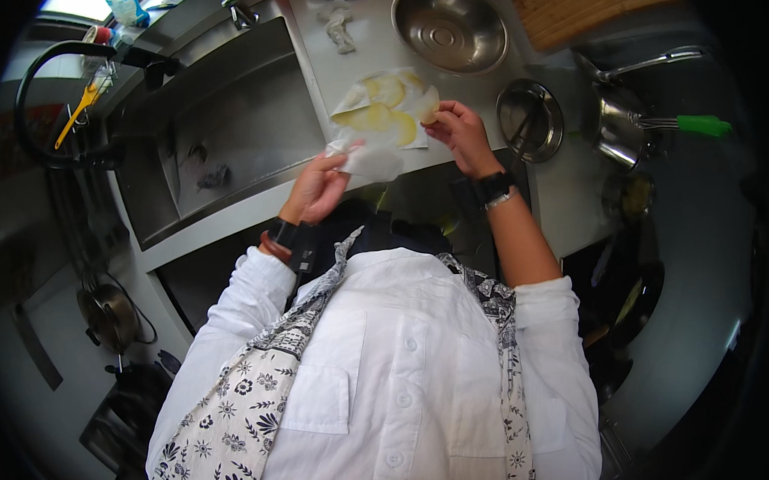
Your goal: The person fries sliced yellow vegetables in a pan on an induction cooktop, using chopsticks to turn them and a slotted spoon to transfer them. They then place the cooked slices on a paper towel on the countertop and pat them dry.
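Note:
My left hand (322, 182) holds a white paper towel (372, 162) at the counter's front edge, just right of the sink. Between the thumb and fingers of my right hand (459, 132) is a thin, pale slice (429, 105), probably potato. Several yellowish slices (380, 117) lie partly overlapping on a spread paper sheet (416, 138) on the counter. The held slice is over the right side of that sheet. The paper in my left hand covers the sheet's near left corner.
A stainless steel bowl (450, 30) sits behind the sheet, and a smaller steel bowl (530, 121) with a dark utensil in it stands right. Left is a steel sink (236, 105). A crumpled paper towel (338, 29), a wooden board (581, 10) and a steel pot (614, 128) are farther out.

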The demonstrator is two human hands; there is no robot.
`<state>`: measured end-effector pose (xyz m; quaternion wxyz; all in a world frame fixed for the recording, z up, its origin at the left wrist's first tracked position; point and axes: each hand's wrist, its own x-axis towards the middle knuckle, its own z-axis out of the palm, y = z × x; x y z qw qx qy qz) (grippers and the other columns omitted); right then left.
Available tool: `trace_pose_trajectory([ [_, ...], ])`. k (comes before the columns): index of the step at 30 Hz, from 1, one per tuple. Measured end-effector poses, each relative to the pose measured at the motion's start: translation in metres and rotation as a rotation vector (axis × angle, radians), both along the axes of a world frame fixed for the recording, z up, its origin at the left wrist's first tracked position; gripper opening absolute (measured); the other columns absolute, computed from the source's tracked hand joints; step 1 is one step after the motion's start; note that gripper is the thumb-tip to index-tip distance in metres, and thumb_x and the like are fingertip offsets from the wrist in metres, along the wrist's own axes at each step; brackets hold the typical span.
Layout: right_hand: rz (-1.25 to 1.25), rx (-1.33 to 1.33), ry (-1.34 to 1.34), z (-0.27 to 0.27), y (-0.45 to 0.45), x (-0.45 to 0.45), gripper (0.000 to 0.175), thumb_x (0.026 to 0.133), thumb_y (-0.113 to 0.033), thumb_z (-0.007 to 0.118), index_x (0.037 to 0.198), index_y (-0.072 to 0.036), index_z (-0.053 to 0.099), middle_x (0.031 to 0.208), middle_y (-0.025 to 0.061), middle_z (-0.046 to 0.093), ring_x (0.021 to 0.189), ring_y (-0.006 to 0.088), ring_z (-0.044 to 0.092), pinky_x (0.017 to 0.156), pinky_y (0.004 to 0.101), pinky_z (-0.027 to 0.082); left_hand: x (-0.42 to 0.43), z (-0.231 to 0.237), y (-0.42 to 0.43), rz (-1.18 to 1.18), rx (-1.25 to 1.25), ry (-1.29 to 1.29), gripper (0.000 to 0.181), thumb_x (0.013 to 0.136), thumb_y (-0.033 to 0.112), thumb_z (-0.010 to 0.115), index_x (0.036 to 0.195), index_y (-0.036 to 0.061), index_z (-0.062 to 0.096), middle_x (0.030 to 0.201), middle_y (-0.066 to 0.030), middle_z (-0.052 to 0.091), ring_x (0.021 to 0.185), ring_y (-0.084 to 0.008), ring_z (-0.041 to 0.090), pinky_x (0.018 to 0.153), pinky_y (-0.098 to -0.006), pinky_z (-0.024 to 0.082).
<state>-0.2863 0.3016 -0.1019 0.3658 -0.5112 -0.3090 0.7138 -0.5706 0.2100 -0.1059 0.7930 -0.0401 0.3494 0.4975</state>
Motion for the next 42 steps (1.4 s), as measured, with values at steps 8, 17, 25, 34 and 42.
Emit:
trace_pose_trajectory([
  [8, -0.075, 0.089, 0.005, 0.042, -0.067, -0.011, 0.023, 0.105, -0.016, 0.062, 0.120, 0.001, 0.064, 0.115, 0.0075, 0.071, 0.104, 0.0158, 0.068, 0.087, 0.0315, 0.061, 0.099, 0.017, 0.032, -0.189, 0.146, -0.141, 0.038, 0.105, 0.011, 0.048, 0.142, 0.0001, 0.048, 0.145, -0.0165, 0.056, 0.132, -0.0296, 0.056, 0.112, -0.0452, 0.046],
  [17, -0.348, 0.652, -0.970, 0.077, -0.112, 0.024, 0.016, 0.087, -0.014, 0.070, 0.100, -0.004, 0.073, 0.089, 0.0175, 0.071, 0.083, 0.0374, 0.069, 0.073, 0.0429, 0.056, 0.163, 0.038, 0.028, -0.368, 0.131, -0.229, 0.039, 0.109, 0.019, 0.043, 0.143, 0.0032, 0.052, 0.158, -0.0141, 0.047, 0.146, -0.0299, 0.043, 0.123, -0.0457, 0.033],
  [25, -0.467, 0.426, -0.852, 0.095, -0.164, 0.090, 0.033, 0.082, -0.013, 0.075, 0.110, -0.005, 0.059, 0.078, 0.0135, 0.072, 0.075, 0.0340, 0.073, 0.067, 0.0439, 0.056, 0.224, 0.053, 0.004, -0.580, 0.101, -0.190, 0.034, 0.110, 0.018, 0.044, 0.136, 0.0000, 0.054, 0.147, -0.0158, 0.056, 0.137, -0.0290, 0.053, 0.118, -0.0451, 0.040],
  [34, -0.662, 0.370, -1.058, 0.143, -0.265, 0.207, 0.031, 0.086, -0.011, 0.077, 0.113, -0.006, 0.063, 0.083, 0.0094, 0.074, 0.076, 0.0243, 0.074, 0.067, 0.0351, 0.055, 0.264, 0.073, -0.024, -0.566, 0.152, -0.147, 0.021, 0.106, 0.011, 0.050, 0.124, 0.0042, 0.061, 0.140, -0.0172, 0.062, 0.131, -0.0311, 0.058, 0.114, -0.0492, 0.046],
  [42, -0.642, 0.104, -1.675, 0.184, -0.351, 0.456, 0.015, 0.087, -0.017, 0.076, 0.099, -0.008, 0.073, 0.089, 0.0099, 0.077, 0.083, 0.0269, 0.076, 0.074, 0.0347, 0.059, 0.234, 0.041, -0.044, -0.421, -0.008, 0.085, 0.026, 0.108, 0.017, 0.047, 0.127, 0.0072, 0.061, 0.136, -0.0086, 0.065, 0.128, -0.0277, 0.060, 0.112, -0.0487, 0.046],
])
